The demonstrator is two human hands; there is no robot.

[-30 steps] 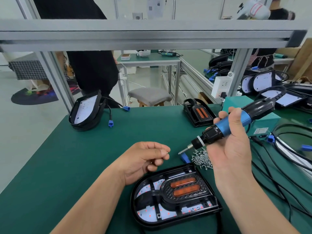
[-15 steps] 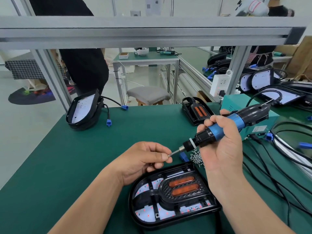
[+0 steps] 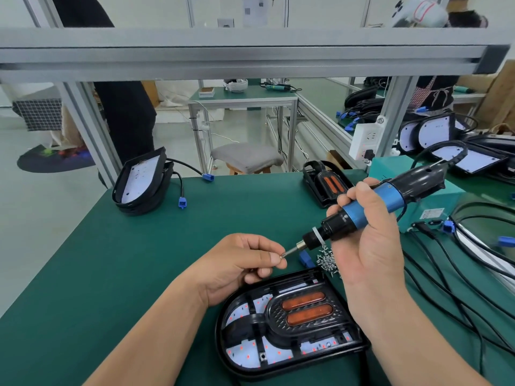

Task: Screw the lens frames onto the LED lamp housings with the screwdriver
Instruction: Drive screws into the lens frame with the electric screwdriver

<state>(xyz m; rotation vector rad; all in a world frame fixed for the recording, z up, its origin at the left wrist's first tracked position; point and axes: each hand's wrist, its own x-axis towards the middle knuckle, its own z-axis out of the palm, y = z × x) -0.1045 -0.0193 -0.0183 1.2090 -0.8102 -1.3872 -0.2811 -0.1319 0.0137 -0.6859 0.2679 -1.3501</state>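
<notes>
1. A green-topped workbench (image 3: 117, 274) carries everything; its mat is plain dark green.
2. Nearest the viewer lies an LED lamp housing (image 3: 289, 355) with a black lens frame (image 3: 303, 310) seated in it, two orange lenses showing.
3. Just beyond it sits a small heap of screws (image 3: 326, 261), with a blue connector (image 3: 305, 259) beside the heap.
4. At the far left stands a stack of lamp housings (image 3: 142, 185), tilted, their cables ending in blue plugs (image 3: 181, 203).
5. At the far edge, a second lens frame (image 3: 323, 185) leans up.
6. To the right stands a teal box (image 3: 434, 201); black cables (image 3: 457, 263) trail over the mat in front of it.
</notes>
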